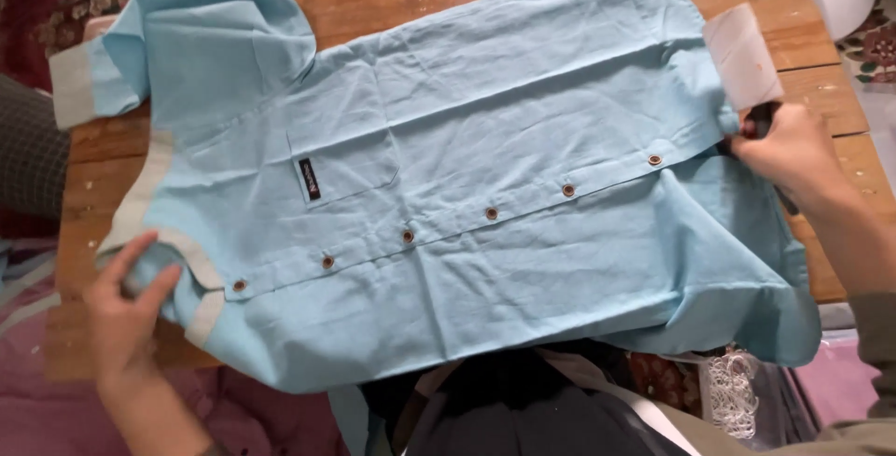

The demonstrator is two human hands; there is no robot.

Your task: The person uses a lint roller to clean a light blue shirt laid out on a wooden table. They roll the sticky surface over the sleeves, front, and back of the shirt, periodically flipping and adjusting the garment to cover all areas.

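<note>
Lying flat on a rough wooden table (821, 92), a light blue shirt (467, 167) of wrinkled woven cloth is buttoned with small brown round buttons (491, 213). The left hand (126, 311) rests with fingers spread on the pale grey collar (191, 274). The right hand (793, 153) pinches closed on the hem.

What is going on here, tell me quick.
A person has a light blue short-sleeved shirt spread front-up and buttoned across a wooden table. The left hand rests on the pale collar at one end. The right hand pinches the hem at the other end, its grip closed on the fabric and on a dark item too hidden to identify. A chest pocket with a small dark label faces up.
</note>
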